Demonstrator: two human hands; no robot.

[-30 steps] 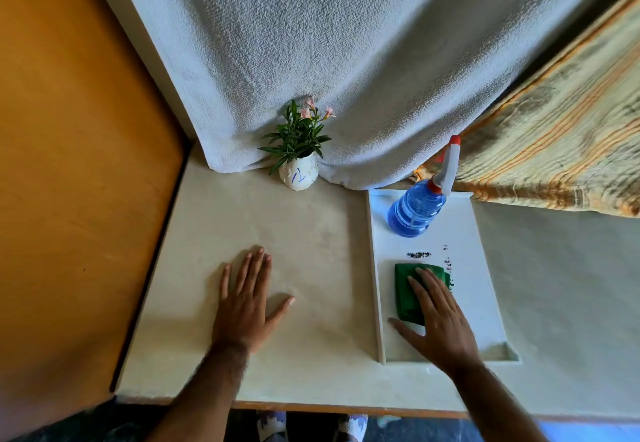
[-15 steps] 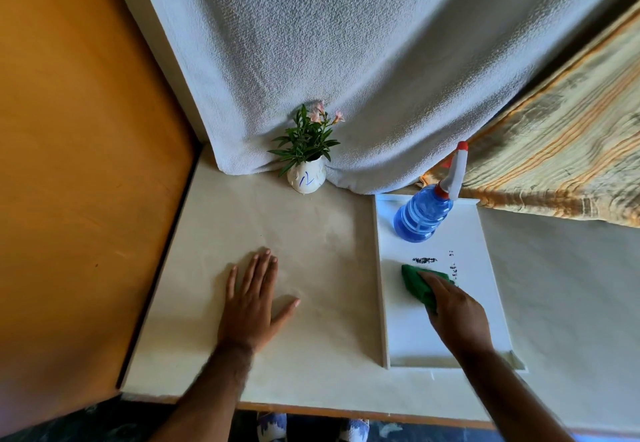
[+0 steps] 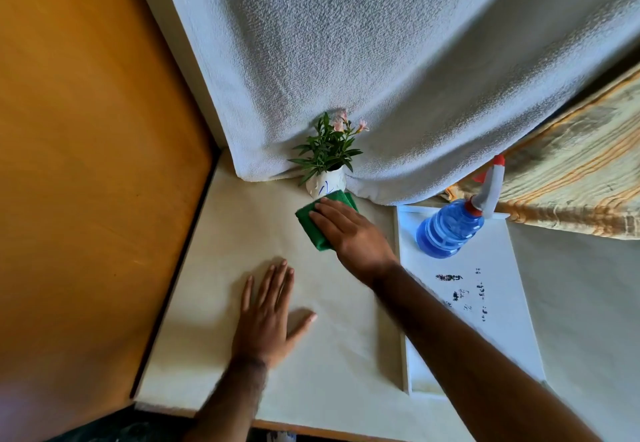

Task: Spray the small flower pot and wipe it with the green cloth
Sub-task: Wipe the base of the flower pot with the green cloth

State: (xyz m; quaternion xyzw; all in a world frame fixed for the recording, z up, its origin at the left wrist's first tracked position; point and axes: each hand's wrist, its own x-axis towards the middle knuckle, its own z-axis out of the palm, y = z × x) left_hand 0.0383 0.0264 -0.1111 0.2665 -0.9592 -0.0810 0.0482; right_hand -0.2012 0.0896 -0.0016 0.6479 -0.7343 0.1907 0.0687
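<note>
Pot (image 3: 325, 183) white, blue-marked, upright.

Soft daylight, edges bowed, perhaps slightly blurred.

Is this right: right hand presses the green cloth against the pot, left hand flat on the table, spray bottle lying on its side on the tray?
Not quite. The spray bottle stands upright on the white tray, as the head view shows. The rest holds.

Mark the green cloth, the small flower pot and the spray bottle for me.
green cloth (image 3: 308, 225), head view, on its bare left part beside the right hand.
small flower pot (image 3: 325, 183), head view, on its white body.
spray bottle (image 3: 446, 230), head view, on its blue body.
</note>
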